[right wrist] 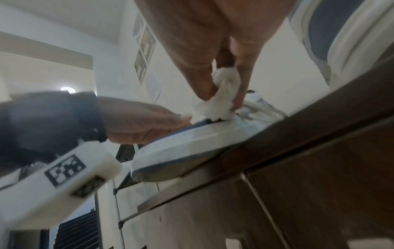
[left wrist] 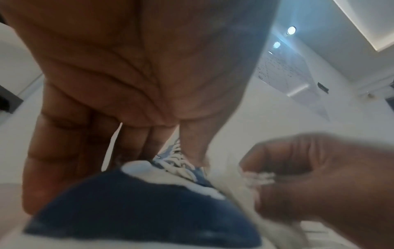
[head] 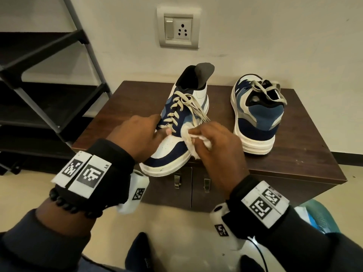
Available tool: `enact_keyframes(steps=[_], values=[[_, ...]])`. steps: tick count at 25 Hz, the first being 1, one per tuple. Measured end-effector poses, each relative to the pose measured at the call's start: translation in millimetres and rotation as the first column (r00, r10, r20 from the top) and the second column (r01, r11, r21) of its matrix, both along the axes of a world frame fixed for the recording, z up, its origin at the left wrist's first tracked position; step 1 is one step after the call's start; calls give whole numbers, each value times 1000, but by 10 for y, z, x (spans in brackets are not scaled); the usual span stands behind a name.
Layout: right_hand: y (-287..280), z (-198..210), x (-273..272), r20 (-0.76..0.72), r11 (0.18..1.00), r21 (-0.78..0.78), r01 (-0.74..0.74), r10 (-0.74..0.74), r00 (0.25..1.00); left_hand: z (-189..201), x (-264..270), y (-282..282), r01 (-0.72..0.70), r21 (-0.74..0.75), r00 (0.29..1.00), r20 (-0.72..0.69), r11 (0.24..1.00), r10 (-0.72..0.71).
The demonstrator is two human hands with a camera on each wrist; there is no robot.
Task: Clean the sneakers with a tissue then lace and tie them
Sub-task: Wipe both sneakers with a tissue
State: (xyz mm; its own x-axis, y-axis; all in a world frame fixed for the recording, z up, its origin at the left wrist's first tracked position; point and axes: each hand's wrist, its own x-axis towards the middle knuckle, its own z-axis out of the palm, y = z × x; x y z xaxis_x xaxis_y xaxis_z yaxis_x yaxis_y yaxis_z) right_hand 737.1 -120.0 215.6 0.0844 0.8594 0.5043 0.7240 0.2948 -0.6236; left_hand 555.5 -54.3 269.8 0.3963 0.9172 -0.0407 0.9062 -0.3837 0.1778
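Head view: The left hand (head: 137, 134) lies flat-fingered on the near sneaker (head: 176, 122) on the table (head: 294, 163), apparently steadying it. The right hand (head: 216, 142) pinches a wadded tissue (head: 188, 136) against the toe's side. The second sneaker (head: 257, 114), laces loose, waits well apart to the right.
Left wrist view: Straight fingers (left wrist: 132, 144) press the shoe's upper; the toe cap (left wrist: 136, 210) fills the foreground.
Right wrist view: Thumb and fingers curl round the tissue (right wrist: 219, 104), which touches the upper above the sole (right wrist: 187, 148) overhanging the table edge, probably for easier reach.
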Motion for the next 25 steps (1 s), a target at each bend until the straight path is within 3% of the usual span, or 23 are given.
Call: enact_keyframes(steps=[3, 6, 11, 14, 16, 17, 18, 20, 23, 25], values=[[16, -134, -3, 56, 995, -96, 36, -30, 998, -26, 17, -89, 11, -105, 1000, -24, 994, -13], [-1, -165, 1, 54, 1000, -30, 8, -6, 999, -46, 73, -92, -10, -119, 998, -58, 993, 3], [-99, -225, 62, 211, 999, -28, 36, -30, 977, -119, 110, -37, -10, -108, 1000, 6, 994, 10], [-411, -237, 192, 100, 986, 163, 31, -48, 994, -193, 163, -37, 18, -72, 1000, -4, 997, -19], [-691, -326, 306, -54, 950, 239, 201, -194, 980, -221, 208, -20, 8, -58, 1000, -9, 998, -9], [-801, -407, 407, -167, 907, 226, 356, -324, 931, -231, 229, 1, 1, -50, 1000, -1, 999, -1], [-898, -539, 554, -294, 835, 166, 524, -465, 835, -248, 250, 26, -7, -44, 1000, 13, 999, 7], [-1043, -911, 937, -434, 642, -19, 767, -696, 572, -272, 287, 75, -19, -33, 999, 45, 999, 20], [-1165, -1463, 1636, -305, 367, -251, 896, -908, 286, -253, 308, 93, -32, -21, 998, 46, 999, 33], [-1223, -1745, 2000, -102, 248, -458, 854, -969, 227, -214, 302, 80, -47, -24, 998, 38, 999, 48]])
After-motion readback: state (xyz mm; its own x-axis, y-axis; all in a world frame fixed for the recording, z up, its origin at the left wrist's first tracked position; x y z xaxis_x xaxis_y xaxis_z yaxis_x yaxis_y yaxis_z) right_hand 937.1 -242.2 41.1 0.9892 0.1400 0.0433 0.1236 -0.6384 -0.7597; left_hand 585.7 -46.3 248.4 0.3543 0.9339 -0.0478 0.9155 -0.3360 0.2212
